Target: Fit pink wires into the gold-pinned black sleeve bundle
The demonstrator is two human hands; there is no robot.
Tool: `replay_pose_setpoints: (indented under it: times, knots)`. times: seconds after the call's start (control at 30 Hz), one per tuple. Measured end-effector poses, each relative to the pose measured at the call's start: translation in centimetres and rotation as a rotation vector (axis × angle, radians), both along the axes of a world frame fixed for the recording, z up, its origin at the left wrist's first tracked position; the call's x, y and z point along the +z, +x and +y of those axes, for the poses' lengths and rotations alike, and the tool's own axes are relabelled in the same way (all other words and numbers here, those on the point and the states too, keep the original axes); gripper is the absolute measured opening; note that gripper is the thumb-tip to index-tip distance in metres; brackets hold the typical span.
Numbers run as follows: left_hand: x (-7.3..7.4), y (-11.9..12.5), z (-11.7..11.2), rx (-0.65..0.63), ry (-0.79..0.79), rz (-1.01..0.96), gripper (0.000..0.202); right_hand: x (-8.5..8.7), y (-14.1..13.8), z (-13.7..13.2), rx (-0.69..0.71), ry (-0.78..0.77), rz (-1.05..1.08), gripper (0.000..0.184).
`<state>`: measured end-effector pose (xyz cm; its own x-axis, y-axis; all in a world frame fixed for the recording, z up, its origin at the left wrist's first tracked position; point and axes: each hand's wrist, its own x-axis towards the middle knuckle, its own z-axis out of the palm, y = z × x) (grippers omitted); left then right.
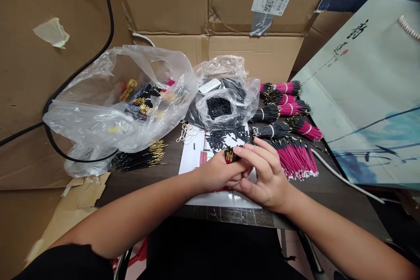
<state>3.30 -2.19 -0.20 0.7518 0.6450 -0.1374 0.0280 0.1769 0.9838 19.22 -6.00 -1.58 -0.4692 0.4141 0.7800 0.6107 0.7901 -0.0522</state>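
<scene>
Above the near part of the table my two hands meet around a small bundle of wires [229,155] with gold and black tips. My left hand [219,170] is closed around this bundle, and most of it is hidden inside the fingers. My right hand [267,179] bends over it from the right, its fingertips pressed at the black-tipped top. Just beyond the hands, short black tube pieces [216,139] lie loose on a white printed sheet [190,162]. Pink wires with white ends [297,159] are spread right beside my right hand.
A clear bag of black tube pieces [219,108] stands behind. Left of it sits a large plastic bag [88,118] with wire bundles. Loose black wires [141,156] lie at left, rubber bands [188,132] near the sheet. Tied bundles [272,130] and a paper bag [370,96] are at right.
</scene>
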Motion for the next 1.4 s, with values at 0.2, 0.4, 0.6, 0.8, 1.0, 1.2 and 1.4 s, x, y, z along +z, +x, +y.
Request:
replay_pose_setpoints:
  times: [0.2,0.4,0.6,0.8,1.0,1.2,1.4]
  knots:
    - [1.2,0.1,-0.3,-0.038,-0.259,-0.101,0.038,-0.1,0.0,0.1,0.028,0.064,0.03,0.048]
    - [0.8,-0.2,-0.6,0.049,0.078,-0.066,0.028,-0.2,0.3,0.4,0.045,0.175,0.045,0.055]
    - [0.5,-0.5,-0.4,0.026,0.385,-0.059,0.018,-0.3,0.5,0.8,-0.068,0.206,0.058,0.042]
    - [0.5,-0.6,-0.4,0.017,0.479,-0.002,0.007,0.0,0.4,0.7,-0.103,0.165,0.009,0.038]
    - [0.7,-0.7,-0.3,0.009,0.419,-0.031,0.012,0.3,0.4,0.6,-0.137,0.107,0.021,0.038]
    - [0.6,-0.6,-0.2,0.004,0.384,-0.001,0.008,0.3,0.5,0.5,-0.142,0.064,-0.025,0.046]
    - [0.2,-0.2,-0.5,0.04,0.31,0.012,0.012,0.3,0.5,0.4,-0.181,0.15,-0.081,0.039]
